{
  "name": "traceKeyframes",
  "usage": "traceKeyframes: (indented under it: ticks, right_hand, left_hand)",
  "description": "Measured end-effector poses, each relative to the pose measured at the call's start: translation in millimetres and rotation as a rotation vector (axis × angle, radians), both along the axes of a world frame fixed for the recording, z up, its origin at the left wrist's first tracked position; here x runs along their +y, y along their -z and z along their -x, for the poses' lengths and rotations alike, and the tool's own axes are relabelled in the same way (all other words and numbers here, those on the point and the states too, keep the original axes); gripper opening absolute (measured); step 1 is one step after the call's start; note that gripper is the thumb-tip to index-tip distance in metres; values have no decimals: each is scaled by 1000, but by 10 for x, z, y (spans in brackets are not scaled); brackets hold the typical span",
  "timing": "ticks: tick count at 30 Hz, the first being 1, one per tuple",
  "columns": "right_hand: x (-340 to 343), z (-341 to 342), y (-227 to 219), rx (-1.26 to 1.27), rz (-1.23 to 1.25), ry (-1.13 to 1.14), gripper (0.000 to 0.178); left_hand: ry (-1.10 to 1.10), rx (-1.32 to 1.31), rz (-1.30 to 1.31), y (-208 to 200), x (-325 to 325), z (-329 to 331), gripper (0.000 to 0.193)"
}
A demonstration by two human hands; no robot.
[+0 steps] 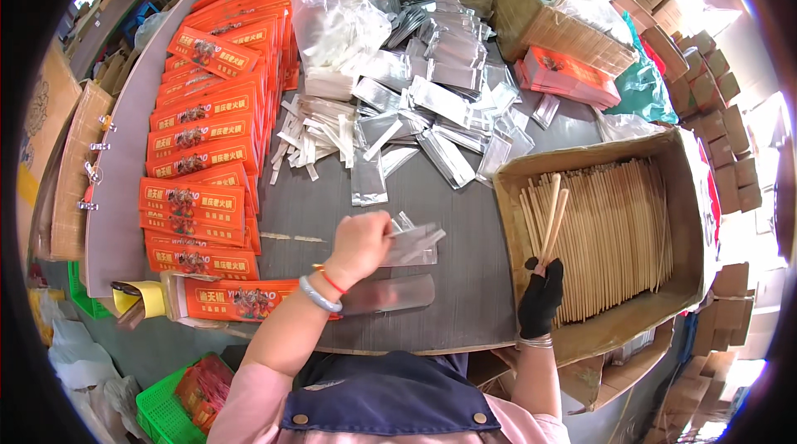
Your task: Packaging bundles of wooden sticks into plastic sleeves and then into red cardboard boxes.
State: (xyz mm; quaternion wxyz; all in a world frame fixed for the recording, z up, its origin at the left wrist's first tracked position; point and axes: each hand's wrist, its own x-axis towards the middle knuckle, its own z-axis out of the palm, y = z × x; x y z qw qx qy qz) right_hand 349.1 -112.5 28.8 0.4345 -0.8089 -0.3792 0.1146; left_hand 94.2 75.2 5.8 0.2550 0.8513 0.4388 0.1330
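My left hand, bare, is closed over the left end of a small pile of clear packets; what its curled fingers hold is hidden. Below it, a clear plastic sleeve lies near the table's front edge, slightly blurred. My right hand, in a black glove with the fingertips bare, grips a pair of wooden chopsticks by their lower ends. They point upward over the cardboard box, which is filled with rows of loose chopsticks.
Stacks of orange printed sleeves line the table's left side; more sit in an open carton. Silvery packets and thin white paper packets are heaped at the back. Another orange stack lies back right. A green basket stands below left.
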Motion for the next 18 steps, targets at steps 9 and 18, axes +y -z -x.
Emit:
traceKeyframes:
  ticks: [9,18]
  right_hand:
    - [126,186,-55,-68,148,-546,23]
    - [230,374,141,-406,407,-972,29]
  left_hand:
    - [76,-92,190,-172,-399,547,19]
    - [-13,6,-4,-38,-911,1149,74]
